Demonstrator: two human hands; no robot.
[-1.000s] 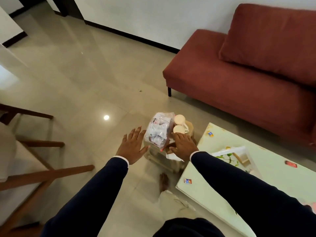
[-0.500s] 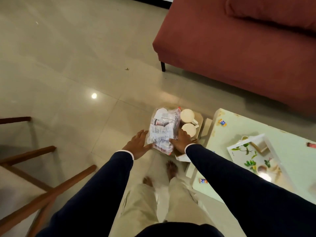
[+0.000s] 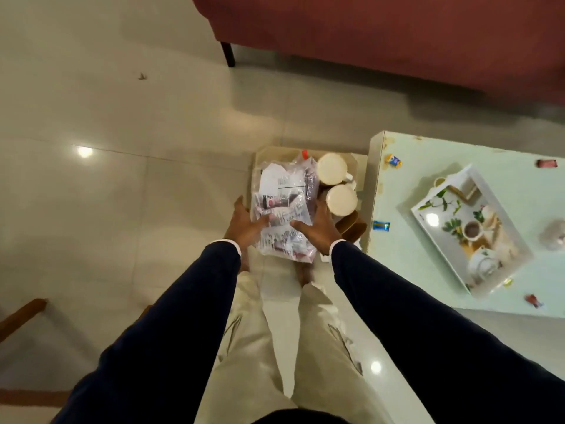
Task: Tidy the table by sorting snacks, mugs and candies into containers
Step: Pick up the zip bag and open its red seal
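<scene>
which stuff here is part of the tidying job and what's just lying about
Job:
- clear plastic bag of snack packets, held between left hand and right hand
- two cream mugs in the cardboard box
- wrapped candies on the pale green table
- white floral tray

Lying about:
- red sofa
- wooden chair

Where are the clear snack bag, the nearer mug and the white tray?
clear snack bag (image 3: pixel 282 209): head view, middle of the plastic.
nearer mug (image 3: pixel 341 199): head view, cream top.
white tray (image 3: pixel 418 215): head view, left rim.
</scene>
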